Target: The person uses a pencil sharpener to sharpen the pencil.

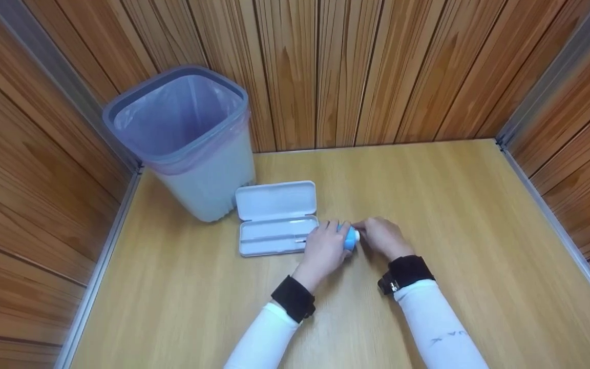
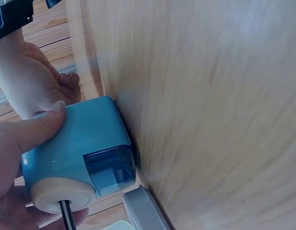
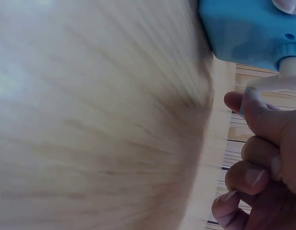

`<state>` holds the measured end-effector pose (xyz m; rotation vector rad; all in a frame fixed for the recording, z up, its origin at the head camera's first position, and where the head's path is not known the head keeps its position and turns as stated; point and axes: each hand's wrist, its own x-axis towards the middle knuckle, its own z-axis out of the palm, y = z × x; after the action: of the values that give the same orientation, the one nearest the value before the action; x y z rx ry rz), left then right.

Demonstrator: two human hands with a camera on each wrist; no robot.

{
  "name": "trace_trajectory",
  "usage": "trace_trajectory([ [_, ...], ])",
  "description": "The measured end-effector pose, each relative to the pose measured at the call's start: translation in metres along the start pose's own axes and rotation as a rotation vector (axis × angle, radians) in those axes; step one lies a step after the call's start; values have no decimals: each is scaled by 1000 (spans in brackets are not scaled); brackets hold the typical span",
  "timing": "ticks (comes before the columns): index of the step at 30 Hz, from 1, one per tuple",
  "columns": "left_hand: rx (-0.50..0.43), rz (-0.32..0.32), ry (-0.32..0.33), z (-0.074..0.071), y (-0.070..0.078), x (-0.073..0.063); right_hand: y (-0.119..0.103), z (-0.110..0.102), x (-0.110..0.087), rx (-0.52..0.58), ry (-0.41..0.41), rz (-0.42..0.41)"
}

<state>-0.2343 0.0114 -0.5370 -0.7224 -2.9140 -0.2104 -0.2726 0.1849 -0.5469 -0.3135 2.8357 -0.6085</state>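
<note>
A blue crank pencil sharpener [image 2: 80, 124] stands on the table, gripped by my left hand [image 1: 324, 246] with the thumb laid over its top. A dark pencil [image 2: 67, 215] sticks out of the sharpener's round pale front in the left wrist view. At the opposite side, my right hand [image 1: 383, 238] pinches the end of the white crank [image 3: 275, 84] between thumb and forefinger, its other fingers curled. The sharpener's see-through drawer [image 2: 111, 171] shows low on its front. In the head view my left hand hides much of the sharpener.
Just left of the sharpener, a pale grey pencil case [image 1: 277, 201] lies with its lid up. A lined waste bin [image 1: 218, 179] rises behind the case on the left. Wood-panelled walls [image 1: 295, 77] enclose the table [image 1: 459, 205] at the back and both sides.
</note>
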Motion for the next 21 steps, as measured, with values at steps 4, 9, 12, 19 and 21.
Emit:
trace_trajectory([
  [4, 2, -5, 1, 0, -1, 0, 0, 2, -2, -66, 12, -32],
  [9, -4, -13, -3, 0, -2, -2, -2, 7, -6, -110, 71, -64],
  [12, -13, -20, -3, 0, -2, -3, -5, 12, -9, -139, 120, -93],
  [19, -6, -30, -10, 1, -2, -2, -7, 15, -16, -171, 145, -115],
  [21, -13, -39, -23, 1, -2, -2, -7, 16, -19, -150, 140, -113],
])
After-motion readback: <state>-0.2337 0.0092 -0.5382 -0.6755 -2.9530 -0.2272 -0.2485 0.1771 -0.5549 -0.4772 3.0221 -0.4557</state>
